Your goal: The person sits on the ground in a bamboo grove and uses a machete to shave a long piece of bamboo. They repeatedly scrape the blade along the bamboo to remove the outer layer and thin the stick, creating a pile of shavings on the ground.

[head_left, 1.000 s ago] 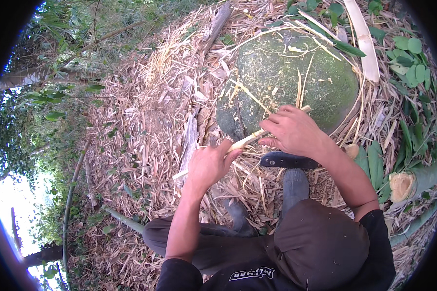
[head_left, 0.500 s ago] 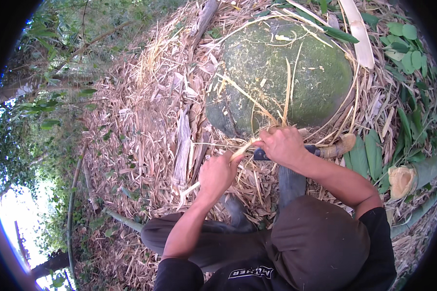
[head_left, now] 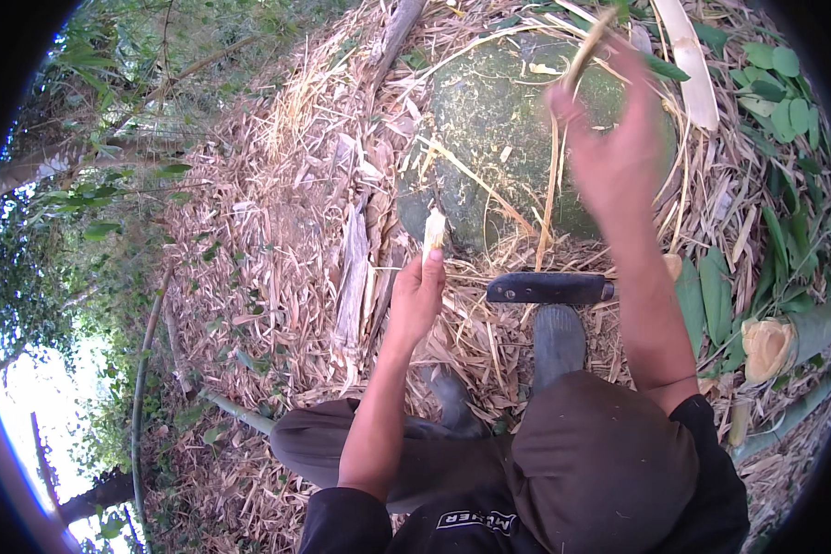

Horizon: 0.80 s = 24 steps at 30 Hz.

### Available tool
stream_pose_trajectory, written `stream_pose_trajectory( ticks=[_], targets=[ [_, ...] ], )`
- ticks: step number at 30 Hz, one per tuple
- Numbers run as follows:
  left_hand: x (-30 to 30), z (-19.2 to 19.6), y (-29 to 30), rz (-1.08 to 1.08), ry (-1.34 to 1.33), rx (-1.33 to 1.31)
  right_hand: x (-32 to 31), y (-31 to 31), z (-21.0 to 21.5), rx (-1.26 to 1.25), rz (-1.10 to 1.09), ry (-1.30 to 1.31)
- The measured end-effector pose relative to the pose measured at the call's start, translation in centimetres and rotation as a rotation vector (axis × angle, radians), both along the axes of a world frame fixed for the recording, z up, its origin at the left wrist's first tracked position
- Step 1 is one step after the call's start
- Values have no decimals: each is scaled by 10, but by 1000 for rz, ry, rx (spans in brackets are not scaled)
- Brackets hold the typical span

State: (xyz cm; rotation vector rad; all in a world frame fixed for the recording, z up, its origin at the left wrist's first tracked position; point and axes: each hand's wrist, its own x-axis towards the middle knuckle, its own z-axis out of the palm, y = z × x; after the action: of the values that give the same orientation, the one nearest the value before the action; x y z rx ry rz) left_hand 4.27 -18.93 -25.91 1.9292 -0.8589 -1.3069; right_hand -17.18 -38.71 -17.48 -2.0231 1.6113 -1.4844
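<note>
The person's left hand [head_left: 417, 297] is extended low in front with its fingers curled closed and the forearm straight, while the right hand [head_left: 609, 148] is raised higher, blurred, its fingers pinched together, elbow bent.

The right hand [head_left: 619, 152] is motion-blurred; the strip [head_left: 586, 46] above its fingers [head_left: 568, 102] smears; its grip is unclear.

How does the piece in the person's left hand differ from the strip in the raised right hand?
The pale stub in the left hand is short, thick and held low and upright, sharply in view. The thin strip in the right hand is long, slender, lifted high over the mossy boulder and blurred. Both look like pale, straw-coloured plant material.
</note>
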Motion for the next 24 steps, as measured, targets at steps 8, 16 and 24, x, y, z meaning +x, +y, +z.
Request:
stream_pose_trajectory(
  ticks=[8,16,24],
  targets=[
    [-5,-1,-35,49,122,-55,-87,79,-102,271,263,174],
    [-5,10,-57,180,471,33,-172,147,-151,631,322,723],
    [9,-7,-60,293,1059,37,-166,139,-150,667,381,844]
  ],
)
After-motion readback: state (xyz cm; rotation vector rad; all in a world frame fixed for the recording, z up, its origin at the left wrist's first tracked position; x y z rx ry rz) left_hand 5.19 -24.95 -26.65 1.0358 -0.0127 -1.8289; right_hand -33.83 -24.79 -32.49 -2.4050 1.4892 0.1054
